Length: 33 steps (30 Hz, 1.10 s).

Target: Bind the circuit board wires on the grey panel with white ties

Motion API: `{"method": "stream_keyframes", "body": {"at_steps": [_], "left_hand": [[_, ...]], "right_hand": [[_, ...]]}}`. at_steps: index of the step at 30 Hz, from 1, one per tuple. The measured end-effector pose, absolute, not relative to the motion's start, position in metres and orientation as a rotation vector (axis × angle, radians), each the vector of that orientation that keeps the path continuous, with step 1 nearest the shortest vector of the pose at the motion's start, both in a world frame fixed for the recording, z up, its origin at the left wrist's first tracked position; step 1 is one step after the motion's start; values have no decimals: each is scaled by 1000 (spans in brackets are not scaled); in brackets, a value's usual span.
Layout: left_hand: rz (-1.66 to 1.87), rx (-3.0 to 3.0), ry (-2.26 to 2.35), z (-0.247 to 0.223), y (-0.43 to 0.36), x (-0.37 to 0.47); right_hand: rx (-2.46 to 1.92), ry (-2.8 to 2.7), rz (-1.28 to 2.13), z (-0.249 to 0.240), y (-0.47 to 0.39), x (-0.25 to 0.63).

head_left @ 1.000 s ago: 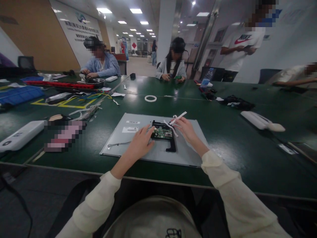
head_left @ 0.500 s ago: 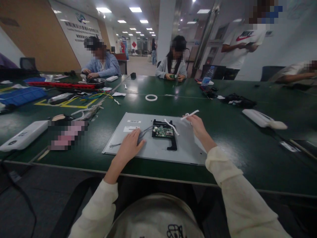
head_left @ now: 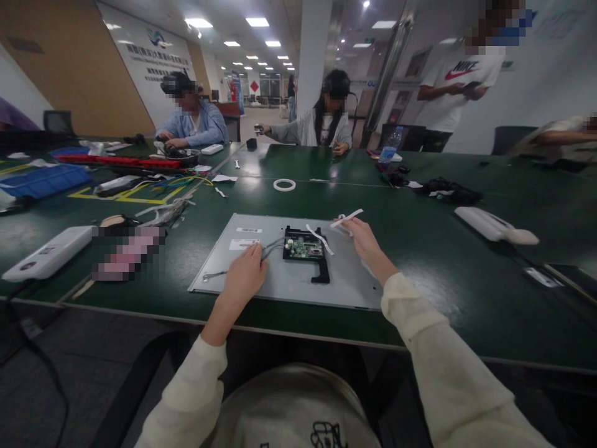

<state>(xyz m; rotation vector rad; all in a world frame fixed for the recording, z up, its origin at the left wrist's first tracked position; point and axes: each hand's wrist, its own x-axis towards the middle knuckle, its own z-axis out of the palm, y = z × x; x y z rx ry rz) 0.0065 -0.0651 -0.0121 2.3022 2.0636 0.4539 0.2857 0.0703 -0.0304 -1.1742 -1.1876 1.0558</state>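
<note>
one circuit board (head_left: 304, 248) in black frame (head_left: 323, 270) on grey panel (head_left: 280, 286)

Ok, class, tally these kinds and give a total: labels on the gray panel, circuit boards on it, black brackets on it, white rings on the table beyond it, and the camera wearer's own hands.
Labels: 2 (upper label, lower label)
Circuit board: 1
Black bracket: 1
White ring: 1
Wearer's hands: 2 (left hand, right hand)
Total: 7

Sleeves (head_left: 450, 364): we see cream, loose, creased
Shirt front (head_left: 280, 404): pale
Print (head_left: 326, 430): we note dark outlines
Left hand (head_left: 245, 272), right hand (head_left: 365, 241): bare
</note>
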Motion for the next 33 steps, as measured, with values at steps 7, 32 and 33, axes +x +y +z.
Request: {"method": "stream_keyframes", "body": {"at_steps": [7, 32, 33], "left_hand": [[474, 2720, 1624, 19, -54, 65], [448, 2738, 1533, -11, -40, 78], [451, 2731, 1533, -9, -40, 79]], "right_hand": [[-1186, -1156, 1057, -31, 71, 285], [-1251, -1248, 1001, -35, 71, 284], [-1244, -1248, 999, -35, 71, 284]]}}
